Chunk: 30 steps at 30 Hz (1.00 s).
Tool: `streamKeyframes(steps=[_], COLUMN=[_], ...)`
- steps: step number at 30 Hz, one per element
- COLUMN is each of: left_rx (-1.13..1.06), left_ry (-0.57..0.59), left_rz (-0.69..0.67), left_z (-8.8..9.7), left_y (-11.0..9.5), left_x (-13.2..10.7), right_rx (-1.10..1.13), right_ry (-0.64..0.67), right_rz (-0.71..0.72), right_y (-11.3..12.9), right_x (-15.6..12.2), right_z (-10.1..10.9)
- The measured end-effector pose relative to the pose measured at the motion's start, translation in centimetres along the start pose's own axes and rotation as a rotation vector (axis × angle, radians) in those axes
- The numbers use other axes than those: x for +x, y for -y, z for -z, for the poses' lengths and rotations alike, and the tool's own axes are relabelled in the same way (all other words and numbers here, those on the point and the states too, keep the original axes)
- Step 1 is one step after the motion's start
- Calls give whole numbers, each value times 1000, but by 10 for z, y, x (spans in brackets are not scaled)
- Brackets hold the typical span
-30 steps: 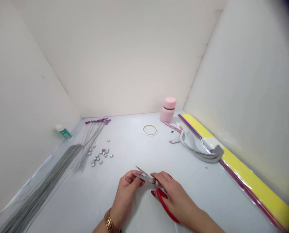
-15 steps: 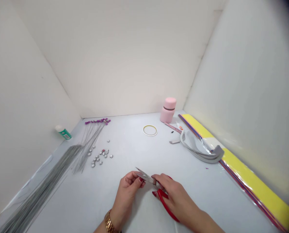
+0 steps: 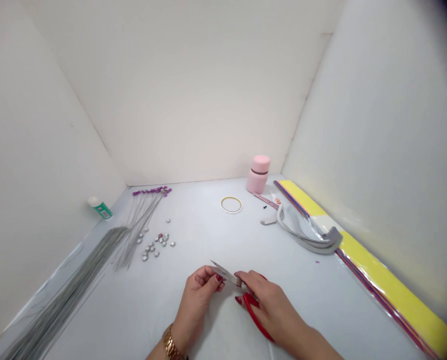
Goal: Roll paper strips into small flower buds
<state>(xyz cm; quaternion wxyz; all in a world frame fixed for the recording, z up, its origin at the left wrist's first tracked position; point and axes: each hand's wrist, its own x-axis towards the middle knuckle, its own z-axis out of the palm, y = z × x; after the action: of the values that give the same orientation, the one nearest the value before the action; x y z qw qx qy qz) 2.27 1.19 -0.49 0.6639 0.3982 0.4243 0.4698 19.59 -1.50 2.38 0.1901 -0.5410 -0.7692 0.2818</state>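
My right hand (image 3: 274, 305) is wrapped around the red handles of a pair of scissors (image 3: 227, 276). The metal blades point to the left, slightly apart at the tip. My left hand (image 3: 197, 297), with a gold watch band (image 3: 170, 344) at the wrist, is closed in a pinch right at the blades. Whatever lies between its thumb and fingers is too small or hidden to make out. Small silver stars (image 3: 151, 247) lie on the table to the left of my left hand, one with a red spot.
Thin grey wires (image 3: 77, 285) lie along the left, some tipped with purple pieces (image 3: 152, 191). A glue stick (image 3: 102, 210) leans there. Behind are a roll of tape (image 3: 231, 212) and a pink bottle (image 3: 257, 181). Grey strips (image 3: 306, 244) and yellow sheets (image 3: 373, 265) lie right.
The view has shifted slightly, so the whole scene sits a little lower. Both hands and the scissors keep nearly the same pose.
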Motion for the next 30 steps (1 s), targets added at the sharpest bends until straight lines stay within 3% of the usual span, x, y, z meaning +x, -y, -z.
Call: streamKeyframes(steps=[6, 30], left_rx=[3, 12], left_ry=[17, 37], left_rz=[-7, 29], left_z=[0, -2], left_y=[0, -7], left_x=[-1, -2], right_rx=[-73, 52], right_ry=[20, 37], right_rz=[-17, 25], right_y=[-1, 3], right_x=[-1, 1], right_z=[-3, 5])
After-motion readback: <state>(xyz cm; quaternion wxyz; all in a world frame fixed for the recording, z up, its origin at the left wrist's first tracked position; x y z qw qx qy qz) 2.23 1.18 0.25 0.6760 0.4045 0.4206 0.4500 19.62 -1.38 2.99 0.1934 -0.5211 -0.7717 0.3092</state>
